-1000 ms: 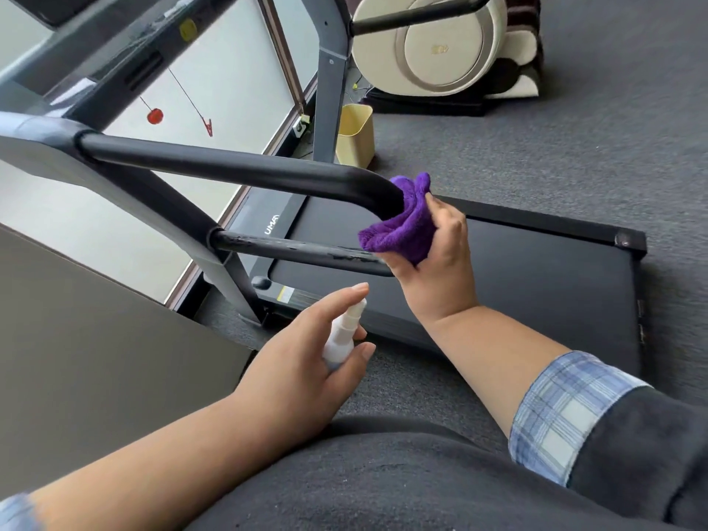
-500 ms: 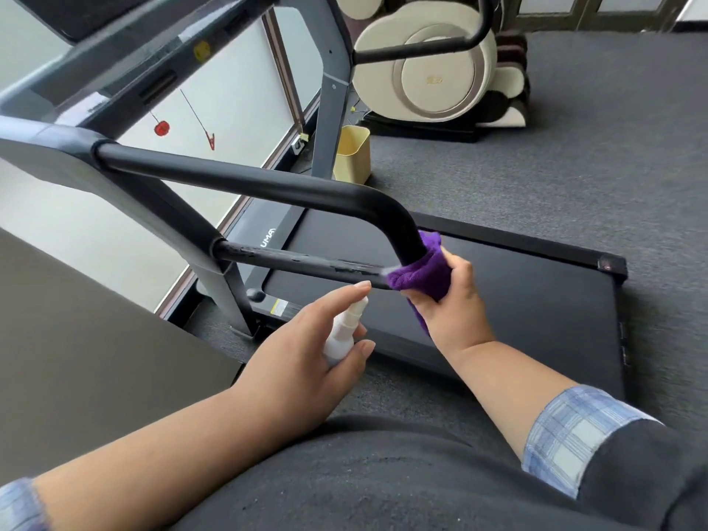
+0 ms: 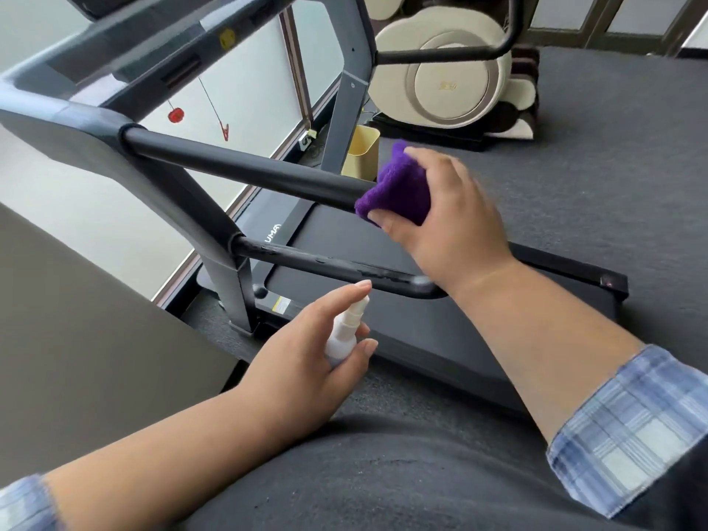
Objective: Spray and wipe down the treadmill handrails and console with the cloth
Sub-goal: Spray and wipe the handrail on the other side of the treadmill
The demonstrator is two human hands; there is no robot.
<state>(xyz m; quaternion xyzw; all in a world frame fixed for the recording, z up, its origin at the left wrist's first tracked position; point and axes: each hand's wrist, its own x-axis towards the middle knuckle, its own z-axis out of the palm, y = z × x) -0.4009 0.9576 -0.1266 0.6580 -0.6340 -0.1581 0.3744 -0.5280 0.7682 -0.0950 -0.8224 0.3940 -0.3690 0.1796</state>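
Observation:
A purple cloth (image 3: 398, 191) is wrapped over the end of the black upper handrail (image 3: 245, 168), and my right hand (image 3: 448, 220) grips it there. Below it runs the thinner, scuffed lower rail (image 3: 325, 264), which curves up behind my right wrist. My left hand (image 3: 306, 358) holds a small white spray bottle (image 3: 344, 331) upright below that rail, with the forefinger resting on the nozzle top. The grey console (image 3: 126, 44) slants across the top left, and the far handrail (image 3: 452, 51) shows at the top.
The treadmill's black belt deck (image 3: 440, 331) lies under the rails on grey carpet. A yellow bin (image 3: 362, 151) stands by the upright. A cream and brown massage chair (image 3: 456, 70) sits behind. A dark panel (image 3: 76, 339) fills the left side.
My right hand has carried the cloth up from the handrail's downward bend onto the end of its straight upper part. My left hand and the bottle have stayed where they were.

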